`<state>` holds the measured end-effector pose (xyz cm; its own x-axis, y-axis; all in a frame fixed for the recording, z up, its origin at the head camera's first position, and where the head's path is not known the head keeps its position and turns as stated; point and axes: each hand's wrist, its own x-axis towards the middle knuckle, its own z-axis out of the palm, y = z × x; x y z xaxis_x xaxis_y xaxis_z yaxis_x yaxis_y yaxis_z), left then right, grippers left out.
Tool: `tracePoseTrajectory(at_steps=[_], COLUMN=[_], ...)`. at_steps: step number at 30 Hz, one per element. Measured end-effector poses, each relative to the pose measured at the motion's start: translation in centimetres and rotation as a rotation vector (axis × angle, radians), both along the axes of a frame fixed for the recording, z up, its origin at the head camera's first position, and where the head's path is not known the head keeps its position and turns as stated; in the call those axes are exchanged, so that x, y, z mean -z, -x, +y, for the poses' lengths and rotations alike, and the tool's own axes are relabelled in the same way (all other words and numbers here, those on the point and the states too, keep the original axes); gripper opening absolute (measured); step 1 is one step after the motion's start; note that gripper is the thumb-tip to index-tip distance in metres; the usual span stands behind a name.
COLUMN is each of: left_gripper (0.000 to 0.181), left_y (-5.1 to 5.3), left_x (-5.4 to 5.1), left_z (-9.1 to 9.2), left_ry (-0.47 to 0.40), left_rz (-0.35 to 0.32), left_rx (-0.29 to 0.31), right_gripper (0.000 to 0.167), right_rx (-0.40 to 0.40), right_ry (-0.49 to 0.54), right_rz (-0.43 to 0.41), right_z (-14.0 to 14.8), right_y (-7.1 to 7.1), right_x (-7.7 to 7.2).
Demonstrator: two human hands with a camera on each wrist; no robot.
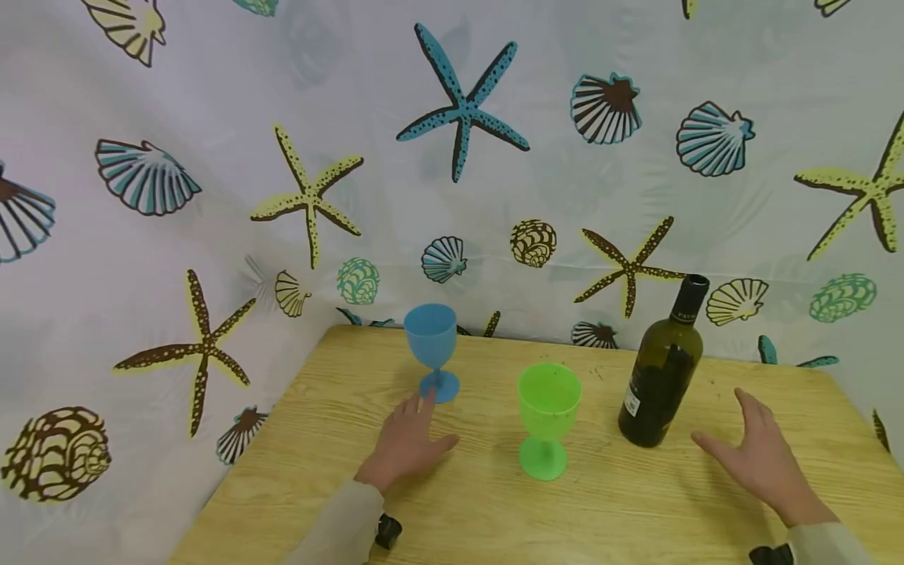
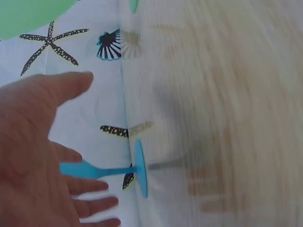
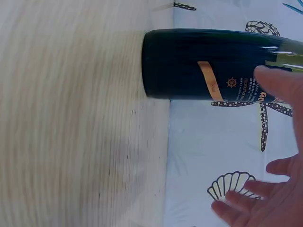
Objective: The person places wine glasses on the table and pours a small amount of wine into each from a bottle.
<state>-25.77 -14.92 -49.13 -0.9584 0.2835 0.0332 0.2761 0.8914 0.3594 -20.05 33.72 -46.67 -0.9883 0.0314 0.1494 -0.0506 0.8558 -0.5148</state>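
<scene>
Your right hand [image 1: 761,463] is hovering wide-fingered, just right of the bottle [image 1: 660,380] standing upright toward the tabletop [image 1: 487,526]'s back edge; your left hand [image 1: 407,441], also spread, is facing the blue goblet [image 1: 431,337].

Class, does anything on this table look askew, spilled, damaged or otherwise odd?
Nothing stands out. The blue plastic goblet and green plastic goblet stand upright on the light wooden table, no spill or breakage visible. The dark green glass bottle seems to lean in the head view, but stands squarely in the right wrist view.
</scene>
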Motion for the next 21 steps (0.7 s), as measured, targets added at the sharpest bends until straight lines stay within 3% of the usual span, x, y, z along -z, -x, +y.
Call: tracePoseTrajectory(at_steps=[5, 9, 15, 21], left_gripper=[0.088, 0.093, 0.096, 0.097], left_y=[0.4, 0.6, 0.5, 0.3], left_x=[0.3, 0.6, 0.7, 0.7], left_z=[2.2, 4.7, 7.8, 10.1], left_ry=[-0.328, -0.513, -0.675, -0.74], left_rz=[-0.189, -0.313, -0.407, -0.419], left_rx=[0.124, 0.2, 0.288, 0.34], right_gripper=[0.1, 0.1, 0.101, 0.105], right_rx=[-0.046, -0.056, -0.066, -0.058], right_ry=[0.301, 0.425, 0.502, 0.548], right_rz=[-0.01, 0.039, 0.079, 0.062], right_z=[-1.2, -1.8, -2.6, -3.2], right_y=[1.0, 1.7, 2.9, 4.1], right_x=[-0.6, -0.9, -1.1, -1.2])
